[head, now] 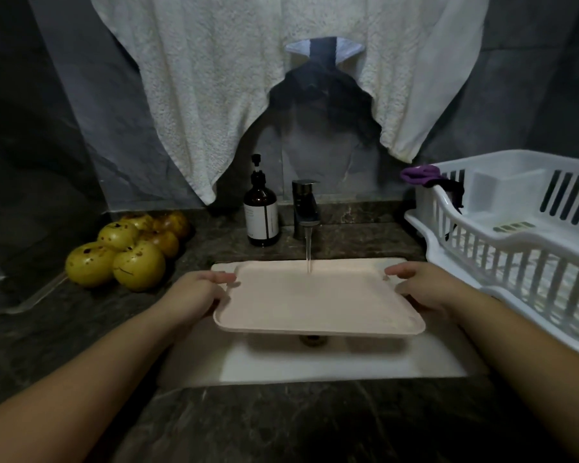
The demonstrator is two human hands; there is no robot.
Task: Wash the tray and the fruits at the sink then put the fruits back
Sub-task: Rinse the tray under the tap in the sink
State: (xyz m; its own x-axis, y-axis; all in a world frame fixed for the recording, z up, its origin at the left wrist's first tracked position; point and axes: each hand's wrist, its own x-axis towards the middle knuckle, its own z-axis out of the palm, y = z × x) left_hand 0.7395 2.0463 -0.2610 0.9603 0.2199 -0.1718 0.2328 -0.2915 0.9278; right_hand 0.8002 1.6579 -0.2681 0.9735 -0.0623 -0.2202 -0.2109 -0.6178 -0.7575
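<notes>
Both hands, left hand (201,290) and right hand (425,285), are gripping the pink tray (315,302) by its ends, holding it over the white sink (348,365) under the faucet (305,208) stream, while spotted yellow fruits (127,248) are sitting on the bench (64,322) at left.

Dim rm; dark marble wall (64,135), white towel (214,78) hung.

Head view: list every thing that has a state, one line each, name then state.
tap: running, stream landing on the tray
tray: empty, held level over the sink
left hand: gripping the tray's left edge
right hand: gripping the tray's right edge
fruits: piled on the counter
soap bottle: upright
</notes>
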